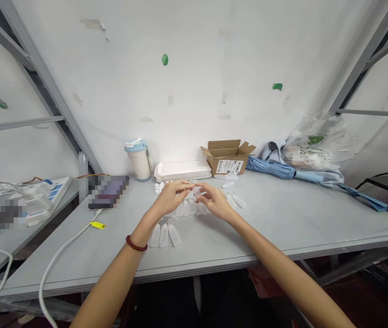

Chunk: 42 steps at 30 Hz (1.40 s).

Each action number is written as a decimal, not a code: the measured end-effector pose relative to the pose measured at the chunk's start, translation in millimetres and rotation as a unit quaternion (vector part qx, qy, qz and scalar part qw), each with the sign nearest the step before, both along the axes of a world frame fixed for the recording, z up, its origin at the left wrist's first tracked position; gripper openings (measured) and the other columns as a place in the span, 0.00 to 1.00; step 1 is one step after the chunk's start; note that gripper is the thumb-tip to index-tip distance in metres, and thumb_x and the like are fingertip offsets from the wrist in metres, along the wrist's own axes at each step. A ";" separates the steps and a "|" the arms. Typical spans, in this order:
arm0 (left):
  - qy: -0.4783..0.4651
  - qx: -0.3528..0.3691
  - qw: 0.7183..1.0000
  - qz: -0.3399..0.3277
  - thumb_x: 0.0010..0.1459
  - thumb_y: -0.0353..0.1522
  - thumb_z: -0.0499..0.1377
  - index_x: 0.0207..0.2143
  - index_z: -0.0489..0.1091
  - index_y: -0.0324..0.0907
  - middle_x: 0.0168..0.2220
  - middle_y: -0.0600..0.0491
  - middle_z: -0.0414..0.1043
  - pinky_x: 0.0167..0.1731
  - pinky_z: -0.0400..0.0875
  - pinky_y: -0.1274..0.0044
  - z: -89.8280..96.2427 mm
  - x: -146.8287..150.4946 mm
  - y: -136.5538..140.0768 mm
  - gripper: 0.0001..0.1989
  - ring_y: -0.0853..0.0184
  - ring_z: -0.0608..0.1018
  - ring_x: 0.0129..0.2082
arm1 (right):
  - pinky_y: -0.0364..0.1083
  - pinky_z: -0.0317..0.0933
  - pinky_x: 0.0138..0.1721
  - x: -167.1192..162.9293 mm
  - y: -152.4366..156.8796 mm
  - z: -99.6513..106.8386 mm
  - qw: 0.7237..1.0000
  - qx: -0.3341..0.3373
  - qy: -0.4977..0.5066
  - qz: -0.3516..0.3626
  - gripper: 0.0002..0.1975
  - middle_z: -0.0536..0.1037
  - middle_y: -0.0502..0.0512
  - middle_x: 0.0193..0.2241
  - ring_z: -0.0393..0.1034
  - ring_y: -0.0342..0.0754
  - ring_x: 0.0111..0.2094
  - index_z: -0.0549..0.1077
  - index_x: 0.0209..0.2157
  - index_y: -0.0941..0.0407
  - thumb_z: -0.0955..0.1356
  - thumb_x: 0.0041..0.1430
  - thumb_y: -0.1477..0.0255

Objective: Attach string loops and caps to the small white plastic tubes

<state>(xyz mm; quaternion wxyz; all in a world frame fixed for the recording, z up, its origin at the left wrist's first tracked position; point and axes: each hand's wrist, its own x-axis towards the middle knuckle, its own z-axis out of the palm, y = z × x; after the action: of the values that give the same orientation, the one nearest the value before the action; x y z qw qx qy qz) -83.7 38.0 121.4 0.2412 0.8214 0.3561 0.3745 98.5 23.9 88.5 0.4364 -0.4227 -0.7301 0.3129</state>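
Observation:
My right hand [216,200] grips a small translucent white tag [197,191] between thumb and fingers. My left hand [171,198] meets it at the tag's upper end, its fingertips drawn together; whatever they pinch is too small to make out. Under both hands runs a row of similar white tags [187,208], partly covered. Closer to the front edge lie a few tags with thin white loops [163,235]. More loose tags [239,201] are to the right of my right hand. Beyond my left hand sits a cluster of small white pieces [160,187].
Along the wall stand a lidded cup [139,160], a stack of white trays [183,170] and an open cardboard box [226,159]. A folded blue umbrella [271,167] and a plastic bag [312,150] lie right on the grey table [283,218]. A phone [109,192] with a white cable [66,246] is left.

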 end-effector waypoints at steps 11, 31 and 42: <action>0.072 0.107 0.990 0.058 0.59 0.29 0.50 0.43 0.74 0.40 0.46 0.46 0.73 0.47 0.70 0.70 -16.7 -2.8 -38.4 0.15 0.62 0.75 0.46 | 0.45 0.68 0.29 -15.3 -15.9 -11.0 0.995 -0.065 0.078 0.002 0.13 0.75 0.55 0.37 0.74 0.45 0.28 0.69 0.42 0.56 0.66 0.53 0.69; 0.117 0.189 0.973 0.063 0.53 0.31 0.61 0.44 0.64 0.41 0.45 0.47 0.68 0.47 0.67 0.65 -23.6 -6.7 -58.8 0.15 0.58 0.68 0.48 | 0.45 0.65 0.31 -20.4 -24.1 1.2 0.944 -0.230 0.214 0.098 0.19 0.76 0.54 0.27 0.75 0.49 0.30 0.71 0.32 0.60 0.73 0.41 0.61; 0.218 0.061 0.972 0.066 0.49 0.35 0.64 0.40 0.64 0.41 0.40 0.49 0.69 0.42 0.66 0.67 -28.5 -24.2 -91.2 0.17 0.59 0.68 0.43 | 0.40 0.57 0.23 -16.9 -28.4 -1.1 0.944 -0.219 -0.049 0.243 0.12 0.74 0.49 0.22 0.65 0.38 0.18 0.75 0.32 0.61 0.68 0.52 0.66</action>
<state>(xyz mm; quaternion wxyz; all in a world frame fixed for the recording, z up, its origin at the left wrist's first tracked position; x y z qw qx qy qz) -107.9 -53.3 92.9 0.0816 0.8713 0.4299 0.2223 81.6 -4.5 87.4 0.2075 -0.3320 -0.7444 0.5409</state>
